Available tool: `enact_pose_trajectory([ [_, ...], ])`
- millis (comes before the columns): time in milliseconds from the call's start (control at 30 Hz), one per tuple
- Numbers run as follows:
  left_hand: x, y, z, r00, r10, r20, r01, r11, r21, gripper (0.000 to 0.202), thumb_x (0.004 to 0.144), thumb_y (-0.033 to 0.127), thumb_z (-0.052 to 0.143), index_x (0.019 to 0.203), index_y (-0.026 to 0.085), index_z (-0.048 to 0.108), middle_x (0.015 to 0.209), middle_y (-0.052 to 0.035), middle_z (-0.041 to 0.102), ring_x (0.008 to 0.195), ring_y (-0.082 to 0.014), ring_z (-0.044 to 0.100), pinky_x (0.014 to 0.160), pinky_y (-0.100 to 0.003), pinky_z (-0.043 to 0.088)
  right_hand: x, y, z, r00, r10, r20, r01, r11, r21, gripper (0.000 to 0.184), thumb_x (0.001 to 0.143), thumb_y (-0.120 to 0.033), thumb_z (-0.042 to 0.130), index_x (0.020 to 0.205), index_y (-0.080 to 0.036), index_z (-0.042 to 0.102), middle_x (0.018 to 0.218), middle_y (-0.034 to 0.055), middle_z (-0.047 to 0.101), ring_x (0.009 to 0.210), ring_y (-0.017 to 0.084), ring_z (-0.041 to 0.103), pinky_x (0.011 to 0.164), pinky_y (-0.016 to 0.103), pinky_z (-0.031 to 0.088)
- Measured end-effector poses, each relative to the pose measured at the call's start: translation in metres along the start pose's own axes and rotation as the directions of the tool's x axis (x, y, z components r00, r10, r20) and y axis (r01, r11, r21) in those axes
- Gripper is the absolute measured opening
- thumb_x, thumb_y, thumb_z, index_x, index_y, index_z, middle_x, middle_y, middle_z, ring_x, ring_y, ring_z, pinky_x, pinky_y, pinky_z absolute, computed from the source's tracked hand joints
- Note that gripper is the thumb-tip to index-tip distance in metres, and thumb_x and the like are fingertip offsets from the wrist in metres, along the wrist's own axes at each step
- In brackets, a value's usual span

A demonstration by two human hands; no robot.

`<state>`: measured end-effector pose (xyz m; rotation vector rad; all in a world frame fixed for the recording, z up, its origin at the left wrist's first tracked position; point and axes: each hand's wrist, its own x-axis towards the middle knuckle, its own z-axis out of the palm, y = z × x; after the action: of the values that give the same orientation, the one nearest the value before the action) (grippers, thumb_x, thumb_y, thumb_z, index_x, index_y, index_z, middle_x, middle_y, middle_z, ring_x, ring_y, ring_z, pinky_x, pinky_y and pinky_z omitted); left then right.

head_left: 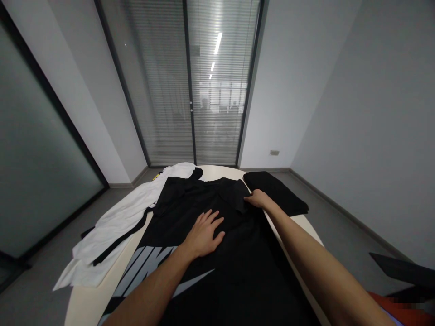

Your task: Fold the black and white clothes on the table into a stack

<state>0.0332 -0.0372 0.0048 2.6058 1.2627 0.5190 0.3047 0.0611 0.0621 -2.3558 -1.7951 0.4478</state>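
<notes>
A black T-shirt [238, 267] with a large grey print lies spread over the table, its neckline toward the far end. My left hand [205, 233] rests flat on the middle of the shirt, fingers apart. At the shirt's right side, my right hand [258, 198] is closed on the edge of the right sleeve [236, 194], thumb and fingers pinched together. The shirt's lower part runs out of view beneath my forearms.
White clothing [132, 213] with black parts lies along the table's left edge and hangs over it. A folded black garment [275, 192] sits at the far right. The pale table [81, 303] has a curved edge. Beyond stands a glass partition [170, 90] with blinds.
</notes>
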Motion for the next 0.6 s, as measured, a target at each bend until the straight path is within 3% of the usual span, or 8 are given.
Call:
enact_pose_trajectory([
  [133, 0.001, -0.001, 0.003, 0.993, -0.029, -0.117, 0.024, 0.999, -0.043, 0.047, 0.1, 0.039, 0.047, 0.142, 0.019, 0.052, 0.151, -0.0099, 0.051, 0.143, -0.0284, 0.042, 0.12, -0.05, 0.033, -0.015, -0.014, 0.0, 0.993, -0.104, -0.049, 0.106, 0.993, 0.048, 0.046, 0.085, -0.035, 0.068, 0.125, -0.011, 0.066, 0.118, 0.0178, 0.071, 0.109, 0.029, 0.069, 0.083, 0.031, 0.051],
  [300, 0.004, -0.003, 0.001, 0.95, -0.133, -0.281, 0.1, 0.987, -0.129, 0.038, 0.1, 0.03, 0.045, 0.134, 0.017, 0.056, 0.136, -0.012, 0.063, 0.128, -0.0253, 0.057, 0.111, -0.046, 0.045, -0.043, -0.042, 0.014, 0.961, -0.254, -0.107, 0.261, 0.963, 0.06, 0.059, 0.082, -0.02, 0.069, 0.139, -0.016, 0.055, 0.125, 0.0123, 0.068, 0.112, 0.023, 0.066, 0.092, 0.028, 0.048],
  [433, 0.004, -0.005, 0.001, 0.947, -0.182, -0.264, 0.154, 0.98, -0.123, 0.037, 0.099, 0.028, 0.044, 0.131, 0.017, 0.057, 0.132, -0.0119, 0.065, 0.126, -0.0253, 0.059, 0.109, -0.045, 0.047, -0.064, -0.054, 0.027, 0.933, -0.35, -0.082, 0.35, 0.937, -0.021, 0.068, 0.079, -0.021, 0.074, 0.142, -0.015, 0.049, 0.126, 0.0146, 0.066, 0.111, 0.025, 0.066, 0.091, 0.031, 0.049],
  [600, 0.001, -0.003, 0.003, 0.977, -0.102, -0.19, 0.102, 0.995, -0.01, 0.036, 0.093, 0.031, 0.055, 0.125, 0.018, 0.063, 0.142, -0.0116, 0.059, 0.136, -0.0292, 0.05, 0.117, -0.048, 0.038, -0.081, -0.056, 0.03, 0.975, -0.22, -0.04, 0.204, 0.949, -0.239, 0.041, 0.086, -0.032, 0.069, 0.122, -0.015, 0.06, 0.114, 0.0178, 0.07, 0.105, 0.032, 0.068, 0.08, 0.037, 0.05],
])
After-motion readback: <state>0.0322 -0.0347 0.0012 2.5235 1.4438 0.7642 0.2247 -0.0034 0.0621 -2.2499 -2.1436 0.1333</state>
